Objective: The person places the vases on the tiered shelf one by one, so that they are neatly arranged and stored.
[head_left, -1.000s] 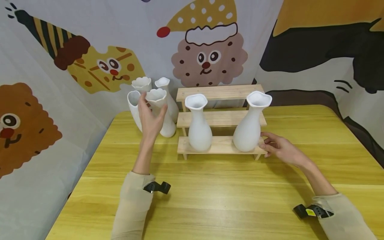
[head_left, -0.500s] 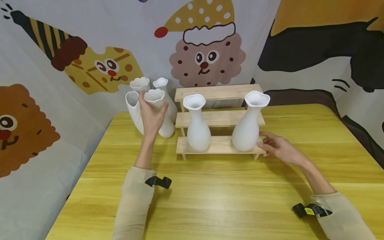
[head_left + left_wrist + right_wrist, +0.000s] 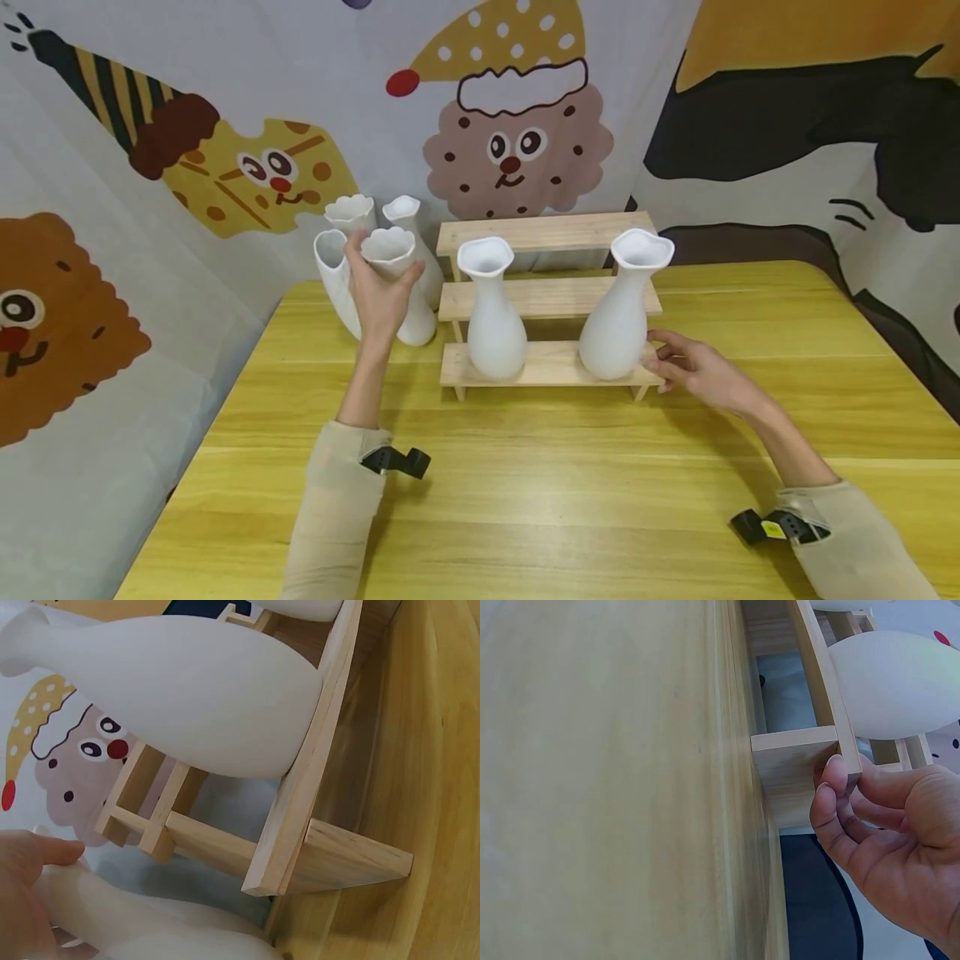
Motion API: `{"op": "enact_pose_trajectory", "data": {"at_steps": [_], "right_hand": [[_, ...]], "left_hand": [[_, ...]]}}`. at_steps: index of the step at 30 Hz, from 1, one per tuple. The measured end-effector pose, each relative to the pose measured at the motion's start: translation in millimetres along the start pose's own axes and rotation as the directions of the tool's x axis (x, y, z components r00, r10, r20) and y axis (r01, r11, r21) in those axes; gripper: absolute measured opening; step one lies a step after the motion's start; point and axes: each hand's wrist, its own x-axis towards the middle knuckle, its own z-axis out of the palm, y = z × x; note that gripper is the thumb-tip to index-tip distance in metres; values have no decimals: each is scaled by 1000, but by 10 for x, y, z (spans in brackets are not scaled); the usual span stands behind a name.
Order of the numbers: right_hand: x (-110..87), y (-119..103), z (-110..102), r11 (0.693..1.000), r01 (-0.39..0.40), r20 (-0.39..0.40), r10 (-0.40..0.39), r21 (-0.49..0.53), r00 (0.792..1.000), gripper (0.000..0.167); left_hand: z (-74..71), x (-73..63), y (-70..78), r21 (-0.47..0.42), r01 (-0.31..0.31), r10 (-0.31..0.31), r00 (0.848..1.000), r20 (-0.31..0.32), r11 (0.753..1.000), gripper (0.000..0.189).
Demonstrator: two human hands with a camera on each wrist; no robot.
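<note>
A person's bare hands work at a wood-grain desk (image 3: 540, 483) in front of a cartoon-printed cloth (image 3: 285, 50). The left hand (image 3: 381, 304) holds a white scalloped vase (image 3: 388, 262) close below its wavy rim, thumb on one side and fingers curled round the other; part of the grip is hidden behind the vase. This vase stands among similar white vases to the left of a three-tier wooden stand (image 3: 551, 290): an open-mouthed vase (image 3: 330, 258) on its left, a second scalloped vase (image 3: 350, 215) and a slim-necked vase (image 3: 422, 250) behind.

The right hand (image 3: 697, 368) is at the other end of the stand, its fingers pinching the tip of the lowest shelf, as the right wrist view shows. On that same shelf two flared vases, one left (image 3: 497, 333) and one right (image 3: 617, 329), stand upright and apart.

The held vase looks like ceramic: probably rigid, fairly light, smooth enough to slip and easily chipped at its thin rim. The upper wall offers a handy hold, though a lower grip round the fuller body would likely be steadier; its close neighbours call for care against knocks.
</note>
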Motion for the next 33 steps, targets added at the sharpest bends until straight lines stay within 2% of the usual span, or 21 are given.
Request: {"op": "enact_pose_trajectory", "data": {"at_steps": [9, 13, 22, 33], "right_hand": [[6, -10, 12, 1000, -3, 7, 3, 10, 1000, 56], [4, -13, 11, 1000, -6, 3, 6, 11, 1000, 55], [0, 9, -3, 1000, 11, -5, -11, -11, 1000, 55], [-10, 10, 1, 1000, 15, -2, -15, 3, 1000, 55]], "left_hand": [[-22, -78, 46, -12, -15, 15, 1000, -4, 1000, 78], [-41, -91, 113, -20, -45, 45, 999, -3, 999, 78], [-100, -101, 333, -17, -176, 175, 984, -33, 984, 77], [-174, -49, 684, -57, -211, 210, 977, -26, 976, 75]]}}
